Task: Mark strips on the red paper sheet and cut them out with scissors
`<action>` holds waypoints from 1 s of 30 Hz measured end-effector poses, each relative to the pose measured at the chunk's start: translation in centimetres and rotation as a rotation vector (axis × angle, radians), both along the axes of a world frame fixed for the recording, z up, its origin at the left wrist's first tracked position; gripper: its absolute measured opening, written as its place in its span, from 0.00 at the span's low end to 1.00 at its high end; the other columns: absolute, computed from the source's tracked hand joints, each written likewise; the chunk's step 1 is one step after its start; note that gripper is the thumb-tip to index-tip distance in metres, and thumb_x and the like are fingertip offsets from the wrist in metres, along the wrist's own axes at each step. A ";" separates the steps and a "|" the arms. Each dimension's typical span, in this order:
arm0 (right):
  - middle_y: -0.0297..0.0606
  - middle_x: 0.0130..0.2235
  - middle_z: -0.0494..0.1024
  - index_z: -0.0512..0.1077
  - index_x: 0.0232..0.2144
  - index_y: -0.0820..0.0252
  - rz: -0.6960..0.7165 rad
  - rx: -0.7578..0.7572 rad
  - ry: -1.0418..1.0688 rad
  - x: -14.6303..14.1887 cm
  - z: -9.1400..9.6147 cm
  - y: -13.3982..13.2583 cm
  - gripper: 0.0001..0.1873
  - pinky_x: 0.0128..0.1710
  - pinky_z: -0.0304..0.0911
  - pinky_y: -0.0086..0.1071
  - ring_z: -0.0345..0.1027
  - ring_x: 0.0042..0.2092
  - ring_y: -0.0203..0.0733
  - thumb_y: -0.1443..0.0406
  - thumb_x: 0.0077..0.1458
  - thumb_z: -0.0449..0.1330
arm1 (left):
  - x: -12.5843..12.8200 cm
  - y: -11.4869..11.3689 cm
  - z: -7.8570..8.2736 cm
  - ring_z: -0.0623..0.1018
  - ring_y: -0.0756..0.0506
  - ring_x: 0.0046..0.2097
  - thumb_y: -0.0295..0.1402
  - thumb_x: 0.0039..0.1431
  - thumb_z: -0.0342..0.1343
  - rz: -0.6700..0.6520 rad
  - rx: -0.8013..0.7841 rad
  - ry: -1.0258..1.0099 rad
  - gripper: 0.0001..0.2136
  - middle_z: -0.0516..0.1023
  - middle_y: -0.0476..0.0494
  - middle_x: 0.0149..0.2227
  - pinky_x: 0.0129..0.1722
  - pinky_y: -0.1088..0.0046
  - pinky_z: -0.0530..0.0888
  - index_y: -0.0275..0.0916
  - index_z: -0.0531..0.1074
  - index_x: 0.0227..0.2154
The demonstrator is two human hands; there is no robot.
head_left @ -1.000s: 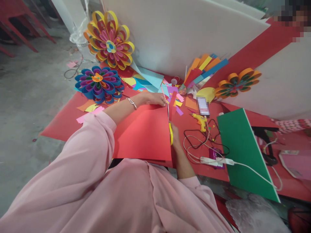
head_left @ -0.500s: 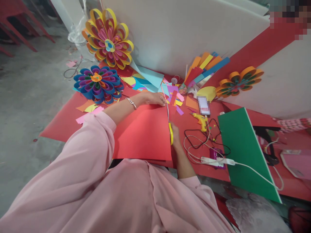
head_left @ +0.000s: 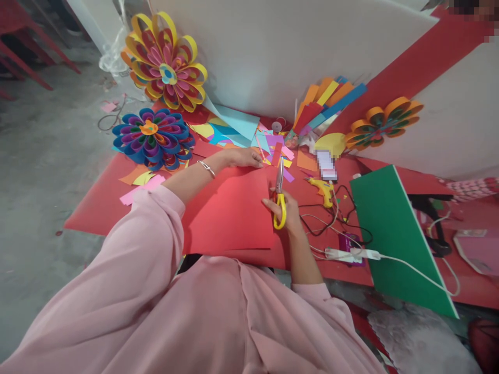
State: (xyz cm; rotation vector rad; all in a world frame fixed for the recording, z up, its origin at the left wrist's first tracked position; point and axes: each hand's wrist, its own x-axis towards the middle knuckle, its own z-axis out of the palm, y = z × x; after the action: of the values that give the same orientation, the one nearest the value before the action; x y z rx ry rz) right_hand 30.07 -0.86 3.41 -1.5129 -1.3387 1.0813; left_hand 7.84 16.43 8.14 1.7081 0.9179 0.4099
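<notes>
A large sheet of red paper (head_left: 230,213) lies in front of me over the red-covered table. My left hand (head_left: 246,157) grips its far edge near the right corner, fingers curled. At the sheet's right edge, my right hand (head_left: 287,206) holds scissors (head_left: 279,189) with yellow handles, their blades pointing away from me and looking closed. The blades are apart from the sheet, just to its right. My right thumb reaches toward the paper's edge; whether it touches cannot be made out.
Paper-loop flowers stand at the left: a yellow one (head_left: 167,72) and a blue one (head_left: 150,130). Paper scraps (head_left: 276,145) lie beyond my hands. To the right are a yellow glue gun (head_left: 323,189), tangled cables, a power strip (head_left: 351,254), a phone (head_left: 326,165) and a green board (head_left: 401,239).
The scissors have come away from the red sheet's right edge and moved right with my right hand. My left hand stays at the far edge.
</notes>
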 end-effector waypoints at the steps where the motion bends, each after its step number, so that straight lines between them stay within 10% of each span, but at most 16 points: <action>1: 0.28 0.29 0.71 0.79 0.50 0.61 0.019 -0.005 0.011 0.0 0.1 0.0 0.39 0.30 0.62 0.33 0.62 0.29 0.36 0.45 0.41 0.76 | 0.1 0.0 0.0 0.65 0.48 0.33 0.39 0.50 0.67 -0.013 0.005 0.006 0.12 0.69 0.50 0.27 0.37 0.68 0.60 0.39 0.73 0.21; 30: 0.28 0.31 0.70 0.79 0.49 0.59 -0.009 0.059 0.000 -0.8 -0.5 0.4 0.33 0.31 0.59 0.32 0.60 0.30 0.35 0.48 0.45 0.74 | -3.1 0.0 0.2 0.67 0.47 0.34 0.42 0.49 0.65 0.105 0.066 0.150 0.10 0.73 0.50 0.28 0.36 0.67 0.60 0.41 0.76 0.25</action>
State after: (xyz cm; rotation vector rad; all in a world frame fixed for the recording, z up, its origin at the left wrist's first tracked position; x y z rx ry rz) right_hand 29.23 -0.49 2.88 -1.4740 -1.3513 1.0278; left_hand 4.76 16.46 8.29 1.7740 1.1173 0.3894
